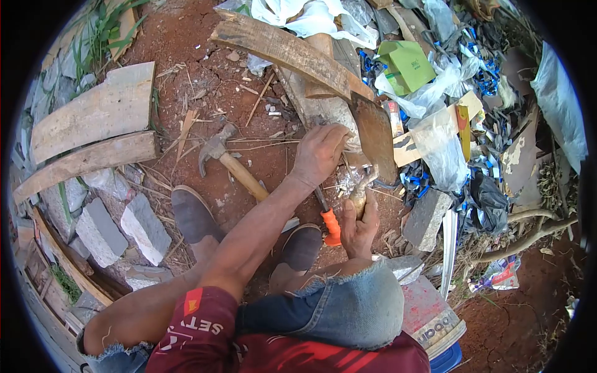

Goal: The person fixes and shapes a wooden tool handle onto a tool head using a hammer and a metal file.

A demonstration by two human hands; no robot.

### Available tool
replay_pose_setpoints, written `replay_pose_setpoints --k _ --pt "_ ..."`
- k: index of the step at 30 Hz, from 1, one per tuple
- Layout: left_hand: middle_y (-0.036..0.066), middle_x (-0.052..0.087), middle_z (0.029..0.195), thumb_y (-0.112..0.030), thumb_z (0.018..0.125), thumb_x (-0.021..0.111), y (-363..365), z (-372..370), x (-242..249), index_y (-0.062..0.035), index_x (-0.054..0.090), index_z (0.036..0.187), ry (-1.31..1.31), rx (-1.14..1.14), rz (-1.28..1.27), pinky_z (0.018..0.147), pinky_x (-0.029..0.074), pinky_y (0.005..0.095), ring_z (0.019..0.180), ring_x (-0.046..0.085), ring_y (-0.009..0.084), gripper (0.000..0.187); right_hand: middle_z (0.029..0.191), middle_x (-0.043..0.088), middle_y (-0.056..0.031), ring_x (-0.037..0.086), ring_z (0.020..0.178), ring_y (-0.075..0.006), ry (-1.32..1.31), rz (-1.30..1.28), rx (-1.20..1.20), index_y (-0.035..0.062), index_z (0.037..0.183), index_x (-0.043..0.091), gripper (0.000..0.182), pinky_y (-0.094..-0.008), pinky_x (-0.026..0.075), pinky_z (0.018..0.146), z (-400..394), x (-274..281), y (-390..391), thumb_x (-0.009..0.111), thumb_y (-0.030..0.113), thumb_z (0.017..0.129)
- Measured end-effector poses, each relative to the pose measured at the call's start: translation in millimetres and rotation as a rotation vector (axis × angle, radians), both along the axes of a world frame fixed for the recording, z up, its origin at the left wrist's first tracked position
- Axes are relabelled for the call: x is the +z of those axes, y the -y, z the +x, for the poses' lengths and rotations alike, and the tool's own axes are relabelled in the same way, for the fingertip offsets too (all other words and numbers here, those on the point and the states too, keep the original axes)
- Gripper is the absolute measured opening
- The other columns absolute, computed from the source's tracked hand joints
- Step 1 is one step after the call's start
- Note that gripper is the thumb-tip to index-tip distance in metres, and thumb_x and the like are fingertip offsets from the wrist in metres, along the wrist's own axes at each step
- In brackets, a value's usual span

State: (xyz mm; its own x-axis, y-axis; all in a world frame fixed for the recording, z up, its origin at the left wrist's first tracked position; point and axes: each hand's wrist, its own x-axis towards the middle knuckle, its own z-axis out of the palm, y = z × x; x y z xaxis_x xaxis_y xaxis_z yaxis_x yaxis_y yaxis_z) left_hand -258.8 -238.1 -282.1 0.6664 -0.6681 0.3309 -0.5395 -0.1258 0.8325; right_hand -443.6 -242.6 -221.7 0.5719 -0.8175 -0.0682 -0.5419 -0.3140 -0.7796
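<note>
My right hand (362, 225) is wrapped around the wooden handle (359, 198) of a trowel. The trowel's broad, rusty blade (375, 137) stretches away beyond it, joined by a bent metal neck. My left hand (320, 152) is closed beside the blade, over a pale board; what its fingers hold, if anything, is hidden. Below that wrist lies a tool with an orange handle (331, 227) and a dark shaft, partly covered by my arm. A claw hammer (231, 163) with a wooden handle rests on the soil left of my forearm.
A curved plank (289, 55) slants across the pale board (300, 93). More curved wood (96, 112) lies at left, near broken blocks (146, 229). Plastic scraps and a green box (407, 67) cover the right side. A bucket (432, 320) stands by my right knee.
</note>
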Motion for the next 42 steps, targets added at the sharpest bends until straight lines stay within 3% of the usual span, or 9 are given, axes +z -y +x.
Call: replay_pose_setpoints --k 1,3,6,17,19,26,33,39,42 --pt "0.014 0.071 0.1 -0.005 0.087 0.07 0.1 -0.7 0.4 -0.003 0.068 0.102 -0.005 -0.009 0.004 0.078 0.055 0.0421 0.089 0.068 0.034 0.015 0.097 0.065 -0.0124 0.063 0.08 -0.0168 -0.004 0.002 0.0 -0.0101 0.135 0.049 0.049 -0.0323 0.053 0.073 -1.0 -0.4 -2.2 0.065 0.016 0.097" --pt "0.014 0.071 0.1 -0.005 0.087 0.07 0.6 0.0 0.2 -0.0029 0.068 0.102 -0.003 -0.012 -0.01 0.078 0.055 0.0418 0.089 0.068 0.034 0.015 0.102 0.067 -0.0268 0.069 0.087 -0.0351 0.022 -0.015 -0.067 -0.0085 0.131 0.052 0.048 -0.0416 0.054 0.077 0.8 -0.4 -4.6 0.07 0.013 0.093" --pt "0.014 0.071 0.1 -0.004 0.086 0.071 0.9 -0.4 -1.4 -0.0026 0.068 0.101 0.009 -0.012 -0.02 0.078 0.055 0.0414 0.089 0.068 0.0338 0.015 0.103 0.066 -0.028 0.069 0.088 -0.0365 -0.083 -0.119 0.069 -0.008 0.131 0.052 0.046 -0.0422 0.055 0.075 12.5 7.1 5.2 0.07 0.013 0.093" --pt "0.013 0.071 0.098 -0.003 0.085 0.071 1.6 0.2 -2.9 -0.003 0.068 0.101 0.058 -0.029 -0.032 0.075 0.053 0.0422 0.085 0.066 0.0338 0.016 0.09 0.068 -0.0205 0.067 0.075 -0.0272 0.03 0.155 -0.085 -0.0086 0.129 0.052 0.042 -0.0386 0.054 0.068 3.5 -4.8 -5.0 0.066 0.012 0.096" --pt "0.013 0.071 0.098 -0.003 0.085 0.071 2.2 -1.3 -2.0 -0.0029 0.067 0.101 0.047 -0.021 -0.028 0.075 0.053 0.0433 0.085 0.066 0.0338 0.017 0.088 0.067 -0.017 0.064 0.071 -0.0213 0.244 0.681 -0.252 -0.0096 0.13 0.051 0.043 -0.0357 0.053 0.065 10.9 11.1 0.5 0.066 0.013 0.096" --pt "0.013 0.071 0.096 -0.004 0.085 0.071 2.6 -2.9 -3.0 -0.0033 0.067 0.101 0.044 -0.012 -0.002 0.075 0.053 0.0429 0.084 0.065 0.0331 0.016 0.082 0.067 -0.0141 0.063 0.069 -0.0183 0.083 0.016 -0.03 -0.0117 0.134 0.048 0.047 -0.0331 0.052 0.064 7.6 4.8 -9.2 0.064 0.011 0.096" --pt "0.012 0.071 0.096 -0.005 0.086 0.071 3.5 -3.9 -4.1 -0.0027 0.068 0.101 0.067 -0.003 -0.012 0.076 0.053 0.042 0.084 0.065 0.0324 0.016 0.082 0.067 -0.0151 0.064 0.069 -0.0193 0.081 0.187 -0.121 -0.0126 0.132 0.049 0.046 -0.0337 0.052 0.063 2.8 -1.4 -5.1 0.065 0.011 0.096" --pt "0.011 0.07 0.095 -0.004 0.084 0.071 5.0 -4.3 -4.9 -0.0029 0.067 0.101 0.077 0.005 -0.031 0.076 0.052 0.0429 0.084 0.065 0.0321 0.017 0.087 0.066 -0.0223 0.066 0.073 -0.0335 -0.031 0.068 -0.011 -0.0099 0.13 0.051 0.046 -0.0409 0.053 0.067 11.1 0.3 -0.5 0.067 0.015 0.095" --pt "0.011 0.069 0.095 -0.004 0.083 0.07 4.9 -2.6 -6.9 -0.0034 0.067 0.101 0.076 0.006 -0.033 0.076 0.052 0.0432 0.084 0.064 0.0319 0.018 0.087 0.067 -0.0219 0.067 0.073 -0.0332 -0.038 0.118 -0.011 -0.0097 0.13 0.051 0.046 -0.0406 0.053 0.067 16.3 11.3 3.9 0.067 0.015 0.095"
